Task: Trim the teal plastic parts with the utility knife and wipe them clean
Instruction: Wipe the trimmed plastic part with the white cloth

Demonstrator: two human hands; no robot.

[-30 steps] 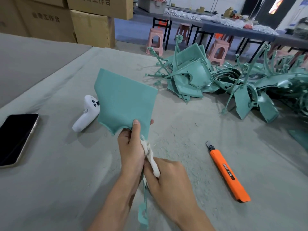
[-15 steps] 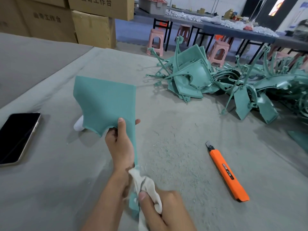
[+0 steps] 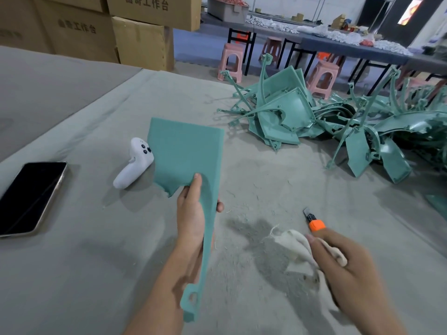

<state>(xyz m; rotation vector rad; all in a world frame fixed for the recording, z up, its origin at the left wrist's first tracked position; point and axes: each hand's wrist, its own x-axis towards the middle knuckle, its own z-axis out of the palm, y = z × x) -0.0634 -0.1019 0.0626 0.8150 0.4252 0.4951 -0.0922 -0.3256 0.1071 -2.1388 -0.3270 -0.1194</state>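
Pulled clear of the part, the right hand now sits over the knife on the table, fingers bunched round a rag. Left hand pinches the part upright, thumb on its face, well short of the pile.

Teal part held upright, stem down; teal pile beyond; orange utility knife, only blade end showing, beside rag.

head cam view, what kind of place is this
Probably a small factory's finishing area: a pile of teal moulded plastic parts lies on the cloth-covered worktable, printed cardboard cartons are stacked behind, and long tables with pink plastic stools fill the background.
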